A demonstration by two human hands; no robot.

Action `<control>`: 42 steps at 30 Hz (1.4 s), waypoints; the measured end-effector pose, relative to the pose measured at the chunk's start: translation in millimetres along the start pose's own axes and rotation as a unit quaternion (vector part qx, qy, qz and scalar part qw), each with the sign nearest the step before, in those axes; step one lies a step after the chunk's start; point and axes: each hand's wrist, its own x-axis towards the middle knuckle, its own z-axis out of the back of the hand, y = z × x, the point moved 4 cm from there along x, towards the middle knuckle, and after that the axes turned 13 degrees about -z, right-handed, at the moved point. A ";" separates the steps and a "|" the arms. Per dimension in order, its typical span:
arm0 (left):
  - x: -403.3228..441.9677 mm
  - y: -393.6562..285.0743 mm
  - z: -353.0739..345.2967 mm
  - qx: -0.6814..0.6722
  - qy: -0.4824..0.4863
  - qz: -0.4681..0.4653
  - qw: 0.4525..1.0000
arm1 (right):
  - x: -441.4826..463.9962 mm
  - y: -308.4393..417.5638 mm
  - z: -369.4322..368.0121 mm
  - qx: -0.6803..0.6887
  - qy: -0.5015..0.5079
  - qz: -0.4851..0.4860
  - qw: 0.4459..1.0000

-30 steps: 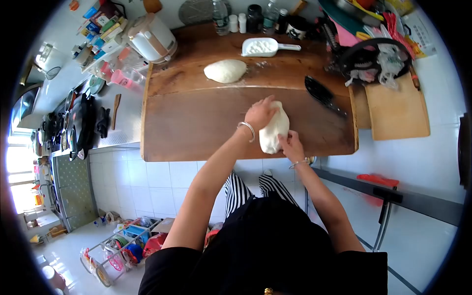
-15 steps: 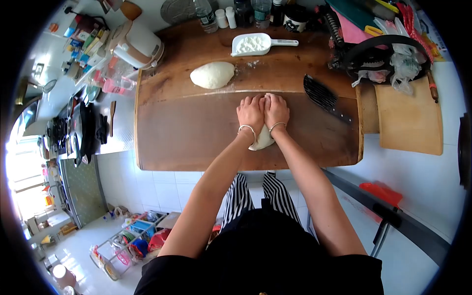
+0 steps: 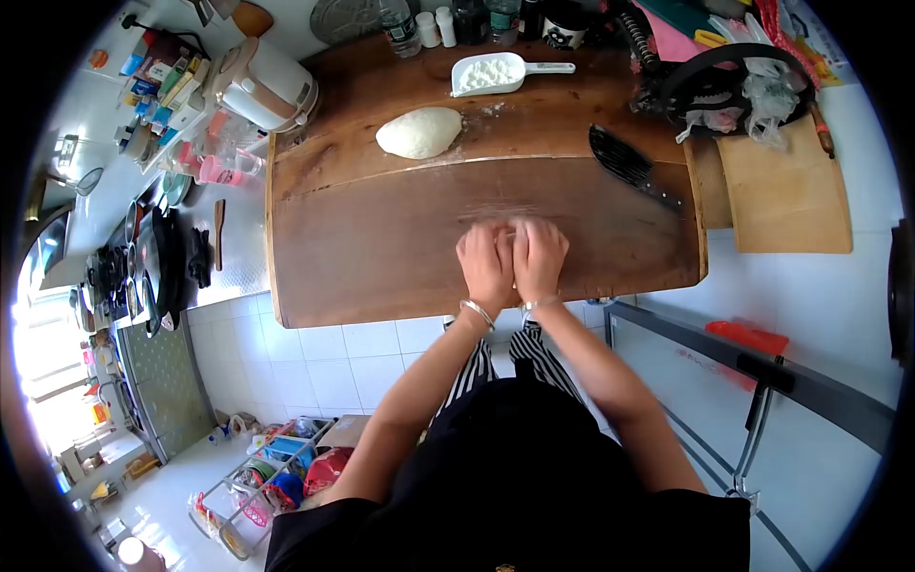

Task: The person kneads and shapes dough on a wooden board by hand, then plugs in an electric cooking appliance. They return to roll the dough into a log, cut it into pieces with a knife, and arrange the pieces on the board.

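My left hand (image 3: 486,262) and my right hand (image 3: 539,257) are side by side near the front edge of the wooden board (image 3: 362,238), fingers curled and slightly blurred. The dough piece beneath them is almost wholly hidden; only a pale sliver shows between the hands. Farther back on the board lies a second, oval lump of dough (image 3: 419,132). Behind it is a white scoop (image 3: 515,71) holding white flour. A black-bladed knife (image 3: 621,157) lies to the right of my hands.
Bottles and jars (image 3: 446,26) line the back of the board. At the back left stands a white appliance (image 3: 267,86). On the right are a black-rimmed item with plastic bags (image 3: 767,95) and a light cutting board (image 3: 786,195). A metal frame (image 3: 810,391) is at lower right.
Both hands first came together over the dough, then drew back toward the board's front edge. The dough, visible before, is now nearly covered. The camera view has shifted a little.
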 end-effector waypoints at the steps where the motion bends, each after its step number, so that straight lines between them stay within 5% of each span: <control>1: -16.4 4.1 -3.4 0.029 -0.011 -0.066 0.997 | -16.9 -11.5 -3.9 -0.041 -0.059 0.092 0.993; 2: -29.9 11.3 -7.9 0.030 -0.012 -0.063 0.997 | -27.1 -21.0 -8.3 -0.080 -0.117 0.183 0.973; 7: -4.5 11.9 -35.7 0.128 0.010 -0.126 0.984 | 15.5 -52.6 -23.5 -0.126 -0.112 0.210 0.963; 15: 135.1 54.9 -85.6 0.110 0.090 -0.083 0.986 | 150.7 -28.3 -38.8 -0.156 -0.100 0.048 0.982; 17: 155.8 59.9 -93.7 0.096 0.115 -0.036 0.988 | 174.1 -24.8 -41.2 -0.154 -0.050 -0.081 0.983; 21: 152.0 58.4 -89.6 0.119 0.157 0.013 0.980 | 188.5 -38.0 -49.9 -0.145 -0.020 -0.044 0.988; 22: 150.0 54.6 -82.1 0.097 0.162 0.003 0.982 | 181.3 -39.6 -49.4 -0.179 0.052 -0.089 0.978; 24: 121.9 26.7 -46.2 0.049 0.125 -0.007 0.991 | 136.0 -29.0 -26.8 0.073 0.066 -0.031 0.995; 25: 102.4 10.1 -28.7 0.086 0.093 -0.009 0.992 | 103.9 -12.9 -11.0 0.087 0.002 -0.038 0.996; 26: 73.8 9.5 -28.4 0.117 0.083 -0.017 0.989 | 70.9 -1.5 -5.8 0.075 -0.047 -0.026 0.996; 27: 45.2 10.8 -31.1 0.120 0.044 -0.072 0.989 | 37.0 4.0 -6.0 -0.028 -0.106 0.084 0.990; 31: 10.4 27.6 -34.0 0.111 0.034 -0.158 0.981 | 14.0 -33.5 -24.5 -0.116 -0.138 0.189 0.965; 39: 135.2 56.4 -73.7 0.096 0.060 -0.201 0.973 | 137.8 -19.9 -42.0 -0.110 -0.158 0.178 0.965; 42: 165.4 71.3 -90.3 0.109 0.125 -0.111 0.980 | 174.2 -16.8 -46.4 -0.108 -0.137 0.127 0.976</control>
